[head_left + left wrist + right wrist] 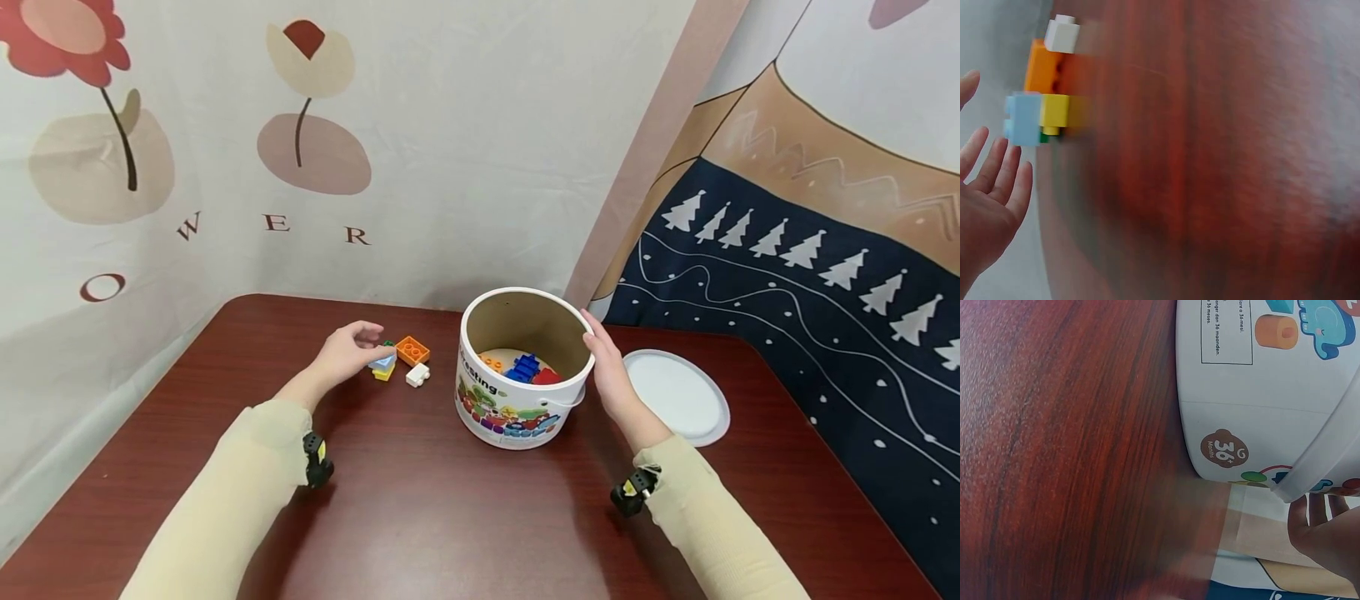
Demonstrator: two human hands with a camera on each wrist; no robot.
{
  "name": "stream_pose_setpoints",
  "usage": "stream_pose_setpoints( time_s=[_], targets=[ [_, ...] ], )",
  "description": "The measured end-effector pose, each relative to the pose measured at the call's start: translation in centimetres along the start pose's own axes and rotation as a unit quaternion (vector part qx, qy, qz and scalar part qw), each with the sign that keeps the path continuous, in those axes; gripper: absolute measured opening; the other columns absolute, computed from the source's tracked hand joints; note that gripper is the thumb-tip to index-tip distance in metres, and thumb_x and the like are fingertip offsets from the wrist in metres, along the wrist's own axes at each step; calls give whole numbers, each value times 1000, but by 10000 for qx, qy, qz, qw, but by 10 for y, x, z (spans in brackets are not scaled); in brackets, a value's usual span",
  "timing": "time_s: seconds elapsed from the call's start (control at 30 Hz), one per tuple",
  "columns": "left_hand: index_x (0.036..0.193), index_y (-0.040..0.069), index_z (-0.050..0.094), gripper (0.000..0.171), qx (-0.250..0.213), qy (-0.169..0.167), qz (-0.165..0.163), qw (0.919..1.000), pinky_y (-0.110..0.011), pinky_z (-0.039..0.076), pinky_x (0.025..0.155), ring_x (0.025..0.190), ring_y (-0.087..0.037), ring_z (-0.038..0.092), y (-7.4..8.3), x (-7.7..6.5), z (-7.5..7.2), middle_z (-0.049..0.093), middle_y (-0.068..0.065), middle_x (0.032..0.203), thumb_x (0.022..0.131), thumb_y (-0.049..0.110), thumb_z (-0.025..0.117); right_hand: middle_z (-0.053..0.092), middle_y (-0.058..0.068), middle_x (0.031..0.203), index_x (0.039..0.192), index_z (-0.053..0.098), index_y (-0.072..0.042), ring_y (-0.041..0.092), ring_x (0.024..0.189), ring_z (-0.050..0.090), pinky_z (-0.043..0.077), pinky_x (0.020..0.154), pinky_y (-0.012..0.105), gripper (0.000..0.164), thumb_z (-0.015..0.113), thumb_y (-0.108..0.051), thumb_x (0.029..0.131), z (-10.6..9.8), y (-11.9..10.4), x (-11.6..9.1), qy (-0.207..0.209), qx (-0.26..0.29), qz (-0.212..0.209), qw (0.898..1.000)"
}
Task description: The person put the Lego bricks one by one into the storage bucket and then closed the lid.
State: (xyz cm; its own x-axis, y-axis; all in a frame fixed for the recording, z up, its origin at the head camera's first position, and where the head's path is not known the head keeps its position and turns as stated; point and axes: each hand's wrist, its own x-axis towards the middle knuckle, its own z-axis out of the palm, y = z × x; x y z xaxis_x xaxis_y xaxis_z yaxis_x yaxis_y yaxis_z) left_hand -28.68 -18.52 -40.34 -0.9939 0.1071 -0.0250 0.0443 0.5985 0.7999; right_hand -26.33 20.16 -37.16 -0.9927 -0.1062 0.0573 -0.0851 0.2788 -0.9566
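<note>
At the left of the table my left hand (347, 357) reaches in beside a light blue brick (382, 363), fingers spread and loosely bent. In the left wrist view its fingertips lie right by the light blue brick (1024, 119), with the thumb apart. A yellow brick (384, 373) adjoins the blue one, and a green brick (387, 343) peeks out behind. Orange (413, 351) and white bricks (417, 375) lie just right. My right hand (609, 371) rests along the right side of a white bucket (467, 408), fingers extended near its rim; the right wrist view shows fingers (1317, 509) against its wall.
Inside the bucket lie blue (522, 368), red (547, 377) and orange bricks (492, 363). Its handle (566, 402) hangs down the front right. A round white lid (675, 396) lies on the table (435, 517) beyond my right wrist. Printed cloths (450, 150) hang behind the table.
</note>
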Motion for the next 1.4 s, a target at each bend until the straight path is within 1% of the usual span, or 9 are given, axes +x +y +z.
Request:
stream_pose_setpoints(
  time_s=[0.13, 0.27, 0.3, 0.43, 0.63, 0.83, 1.0, 1.23, 1.4],
  targets=[
    [130, -2, 47, 58, 47, -102, -98, 9999, -42, 48, 92, 111, -34, 52, -9, -3, 3, 52, -24, 127, 86, 29, 66, 18, 7, 157, 150, 19, -18, 30, 142, 19, 17, 113, 57, 50, 26, -28, 102, 0, -1, 1, -5, 20, -20, 10000],
    [128, -2, 48, 54, 118, -133, -178, 9997, -37, 48, 85, 107, -33, 52, -13, -6, 5, 53, -24, 124, 86, 27, 66, 17, 7, 157, 150, 18, -18, 31, 142, 19, 17, 113, 58, 50, 26, -28, 102, 0, -1, 2, -25, 19, -37, 10000],
    [128, -2, 48, 54, 133, -134, -155, 9997, -36, 49, 84, 107, -33, 52, -14, -6, 5, 53, -24, 124, 86, 27, 66, 18, 7, 157, 150, 18, -18, 31, 141, 19, 17, 113, 58, 50, 26, -28, 102, 1, -1, 2, -29, 18, -31, 10000],
    [129, -2, 47, 54, 148, -122, -108, 9998, -37, 48, 85, 108, -34, 52, -15, -7, 4, 53, -25, 123, 87, 25, 65, 17, 7, 157, 151, 18, -20, 30, 142, 19, 17, 113, 58, 50, 25, -29, 102, 1, -2, 2, -33, -7, -15, 10000],
    [132, -1, 47, 54, 175, -146, -79, 9997, -40, 49, 88, 110, -34, 52, -15, -9, -1, 51, -25, 128, 88, 25, 64, 18, 7, 157, 150, 18, -18, 31, 142, 19, 17, 113, 58, 50, 26, -29, 102, 3, -2, 2, -39, 7, -47, 10000],
    [134, 1, 46, 55, 182, -48, 71, 9998, -43, 49, 92, 111, -35, 53, -8, -9, -11, 50, -24, 129, 88, 26, 63, 18, 7, 156, 150, 19, -17, 30, 142, 19, 17, 113, 58, 50, 26, -28, 102, 3, -3, 1, -25, 32, -65, 10000],
    [137, 3, 43, 58, 139, -35, 47, 9999, -47, 46, 97, 116, -35, 50, 1, -8, -23, 48, -22, 133, 90, 30, 61, 18, 7, 156, 150, 19, -17, 30, 141, 19, 17, 113, 58, 50, 26, -28, 102, 2, -2, 1, -10, 49, -76, 10000],
    [136, 2, 45, 55, 99, 13, 168, 9998, -47, 46, 97, 115, -35, 50, 16, -11, -36, 49, -23, 131, 90, 28, 61, 18, 7, 157, 150, 18, -18, 30, 142, 18, 17, 113, 57, 50, 26, -28, 102, 1, -1, 1, -12, 8, -31, 10000],
    [136, 4, 46, 55, 157, 18, 304, 9994, -46, 47, 96, 114, -33, 51, 28, -9, -42, 51, -21, 130, 90, 30, 61, 18, 6, 157, 150, 19, -20, 30, 142, 18, 16, 114, 57, 50, 26, -29, 102, 0, 0, 1, -1, 13, 13, 10000]
  ],
)
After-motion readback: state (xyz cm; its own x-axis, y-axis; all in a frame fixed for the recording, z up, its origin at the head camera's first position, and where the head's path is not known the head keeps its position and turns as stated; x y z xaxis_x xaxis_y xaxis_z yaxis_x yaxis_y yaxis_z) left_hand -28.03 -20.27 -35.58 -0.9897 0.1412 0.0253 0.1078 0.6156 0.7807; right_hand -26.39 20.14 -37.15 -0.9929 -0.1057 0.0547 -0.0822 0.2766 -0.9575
